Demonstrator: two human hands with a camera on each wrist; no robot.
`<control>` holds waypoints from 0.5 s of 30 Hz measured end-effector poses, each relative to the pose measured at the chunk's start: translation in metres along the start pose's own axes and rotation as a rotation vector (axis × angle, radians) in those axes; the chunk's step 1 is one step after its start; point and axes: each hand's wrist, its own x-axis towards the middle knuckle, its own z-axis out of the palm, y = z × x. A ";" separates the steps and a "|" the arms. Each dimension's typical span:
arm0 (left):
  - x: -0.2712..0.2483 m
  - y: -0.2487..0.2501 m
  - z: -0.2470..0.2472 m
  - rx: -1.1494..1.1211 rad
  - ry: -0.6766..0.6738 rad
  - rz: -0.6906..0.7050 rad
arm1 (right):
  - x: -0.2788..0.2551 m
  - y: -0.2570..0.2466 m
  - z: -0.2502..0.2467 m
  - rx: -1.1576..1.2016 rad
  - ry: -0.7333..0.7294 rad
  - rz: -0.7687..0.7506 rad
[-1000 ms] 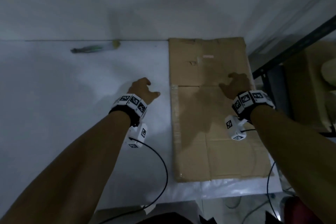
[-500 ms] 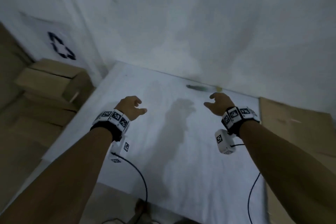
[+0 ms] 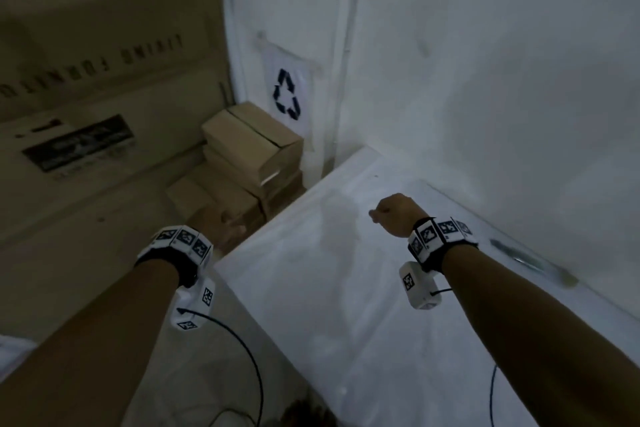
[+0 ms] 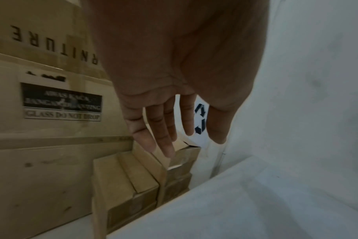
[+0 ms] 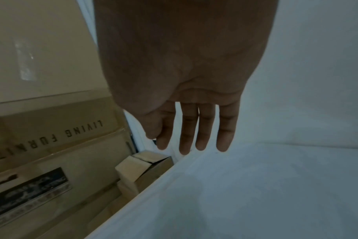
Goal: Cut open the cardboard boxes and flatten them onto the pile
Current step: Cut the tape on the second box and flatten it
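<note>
Several closed brown cardboard boxes [image 3: 249,156] [image 4: 131,181] [image 5: 137,169] are stacked on the floor in the corner, left of the white table [image 3: 346,288]. My left hand [image 3: 225,229] [image 4: 170,129] reaches out past the table's left edge above the lower boxes, fingers straight and spread, holding nothing. My right hand [image 3: 391,215] [image 5: 192,139] hovers over the table's far left part, fingers extended and empty. A green-handled cutter [image 3: 533,263] lies on the table by the wall, to the right of my right wrist.
A very large carton printed "LIVING FURNITURE" [image 3: 86,97] with a glass warning label stands on the left. A recycling sign [image 3: 285,94] hangs on the white wall above the box stack. Cables [image 3: 242,350] hang from both wrist cameras.
My view has swung left, away from the flattened cardboard on the table to the box stack in the corner. Both hands moved left; the left one now reaches beyond the table edge.
</note>
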 end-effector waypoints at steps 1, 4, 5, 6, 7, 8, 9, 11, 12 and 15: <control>0.005 -0.011 -0.007 0.000 0.014 -0.021 | 0.012 -0.013 0.005 -0.001 -0.006 -0.024; 0.029 -0.046 -0.018 -0.038 0.040 -0.083 | 0.046 -0.050 0.030 -0.006 -0.033 -0.094; 0.036 -0.055 -0.021 -0.032 0.033 -0.102 | 0.057 -0.062 0.038 -0.014 -0.059 -0.108; 0.050 -0.064 -0.024 -0.036 0.028 -0.107 | 0.069 -0.073 0.045 -0.023 -0.086 -0.125; 0.063 -0.071 -0.030 -0.036 0.016 -0.122 | 0.082 -0.086 0.050 -0.036 -0.116 -0.126; 0.083 -0.078 -0.034 -0.052 0.009 -0.125 | 0.099 -0.096 0.056 -0.032 -0.130 -0.135; 0.100 -0.081 -0.041 -0.065 0.005 -0.141 | 0.116 -0.107 0.059 -0.030 -0.145 -0.131; 0.148 -0.084 -0.055 -0.093 0.005 -0.159 | 0.158 -0.128 0.068 -0.015 -0.174 -0.128; 0.179 -0.086 -0.061 -0.101 0.022 -0.151 | 0.183 -0.137 0.074 0.000 -0.178 -0.129; 0.266 -0.082 -0.088 -0.157 0.017 -0.160 | 0.261 -0.164 0.087 0.092 -0.175 0.006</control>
